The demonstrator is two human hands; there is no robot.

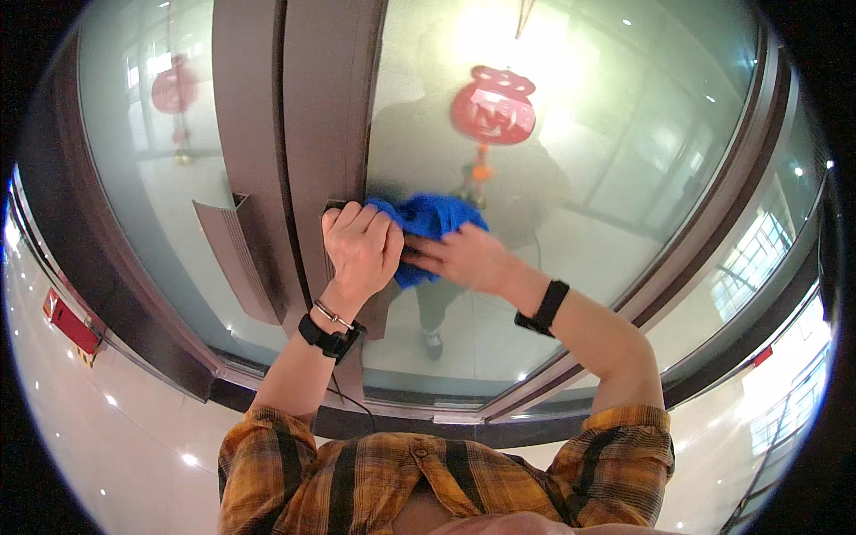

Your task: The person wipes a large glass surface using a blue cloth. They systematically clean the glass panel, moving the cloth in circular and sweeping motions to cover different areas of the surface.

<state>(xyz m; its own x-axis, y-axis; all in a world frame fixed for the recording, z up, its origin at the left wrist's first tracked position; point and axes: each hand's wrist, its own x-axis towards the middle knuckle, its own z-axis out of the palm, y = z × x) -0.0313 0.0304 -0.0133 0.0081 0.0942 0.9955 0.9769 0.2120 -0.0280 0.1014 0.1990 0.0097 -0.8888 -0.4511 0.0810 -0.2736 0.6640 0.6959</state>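
Before me is a double door with brown frames and glass panes. My left hand (pixel 362 244) is closed around the upper part of the right leaf's brown pull handle (pixel 376 317), which it mostly hides. A crumpled blue cloth (pixel 438 212) lies just right of that fist, at the handle and in front of the glass pane (pixel 602 221). My right hand (pixel 470 257), blurred, has its fingers on the cloth and pointing toward the handle. Whether the cloth touches the glass is hard to tell.
The left leaf carries a matching pull handle (pixel 244 267). A red pouch-shaped ornament (pixel 493 107) with an orange tassel hangs at the right pane; another red ornament (pixel 175 90) shows at the left pane. A red box (pixel 72 326) stands far left on shiny floor tiles (pixel 154 428).
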